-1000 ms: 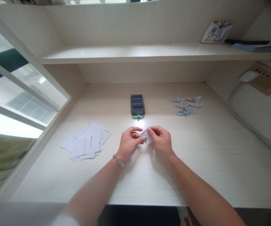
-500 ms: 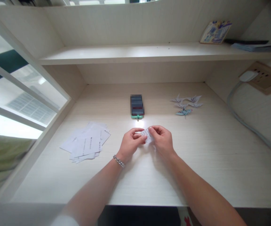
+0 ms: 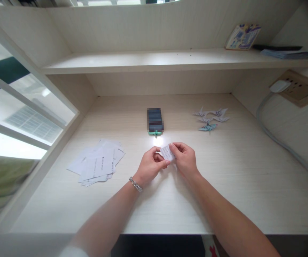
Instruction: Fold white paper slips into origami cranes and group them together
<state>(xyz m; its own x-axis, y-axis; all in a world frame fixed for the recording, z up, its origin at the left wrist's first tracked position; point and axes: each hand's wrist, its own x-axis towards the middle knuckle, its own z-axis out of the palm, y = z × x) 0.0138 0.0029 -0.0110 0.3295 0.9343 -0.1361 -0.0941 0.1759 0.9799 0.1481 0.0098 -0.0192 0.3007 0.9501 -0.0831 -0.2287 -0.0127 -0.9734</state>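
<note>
A small folded piece of paper (image 3: 167, 152) with printed text is held between my two hands above the desk. My right hand (image 3: 184, 157) pinches its right side, thumb on top. At its left side my left hand (image 3: 151, 163) is closed, with the thumb at the lower edge and a fingertip at the upper left corner. A bracelet (image 3: 135, 184) circles my left wrist. Several folded paper cranes (image 3: 213, 115), one of them blue (image 3: 208, 127), sit at the back right of the desk.
Loose printed paper sheets (image 3: 96, 163) lie in a pile at the left. A phone with a blurred screen (image 3: 155, 120) stands behind my hands. The shelf (image 3: 132, 61) carries a colourful packet (image 3: 242, 36). A cable (image 3: 270, 134) hangs from the wall socket at the right.
My left thumb has slid down to the paper's lower edge, and its fingers have parted slightly, so more of the printed face shows. My right hand keeps its pinch almost unmoved.
</note>
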